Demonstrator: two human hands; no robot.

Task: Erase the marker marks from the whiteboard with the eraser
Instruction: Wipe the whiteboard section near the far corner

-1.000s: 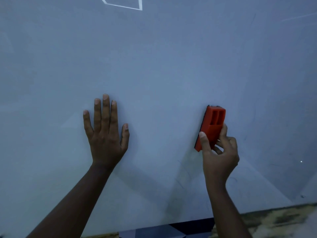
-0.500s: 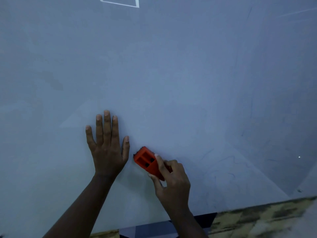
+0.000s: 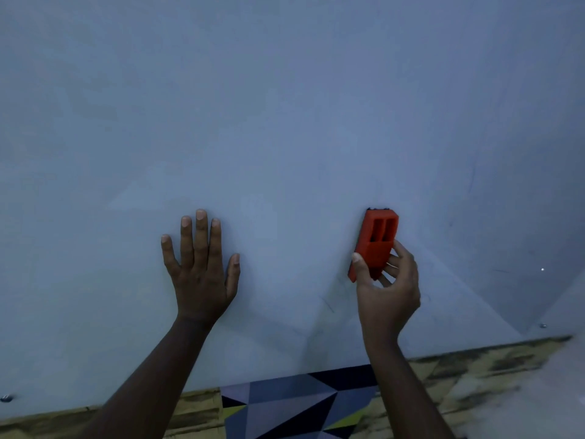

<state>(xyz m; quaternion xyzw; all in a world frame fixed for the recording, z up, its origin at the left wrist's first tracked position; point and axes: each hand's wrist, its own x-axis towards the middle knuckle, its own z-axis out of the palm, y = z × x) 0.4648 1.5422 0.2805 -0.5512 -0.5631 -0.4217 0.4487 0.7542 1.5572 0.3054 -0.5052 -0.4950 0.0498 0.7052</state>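
A big whiteboard (image 3: 285, 122) fills almost the whole view. It looks pale blue-grey in the dim light.

The left hand (image 3: 201, 270) lies flat on the whiteboard, low and left of the middle. Its fingers are straight and point up, and the thumb sticks out to the side. It holds nothing.

The right hand (image 3: 387, 289) is well apart from the left one, off to the right at about the same height. It holds an orange eraser (image 3: 375, 243). The thumb is on the left side of the eraser and the curled fingers are on the right side. The eraser stands almost upright against the whiteboard, tipped a little to the right, with its top end above the hand. Two long slots show in its upper part. A thin dark strip peeks out along its top edge.

A few faint thin marks (image 3: 471, 182) show on the right part of the whiteboard, and some more just below the eraser.

Under the whiteboard is a floor (image 3: 474, 372) with yellow-brown patches. There is also a mat (image 3: 285, 403) with dark, grey and yellow triangles.
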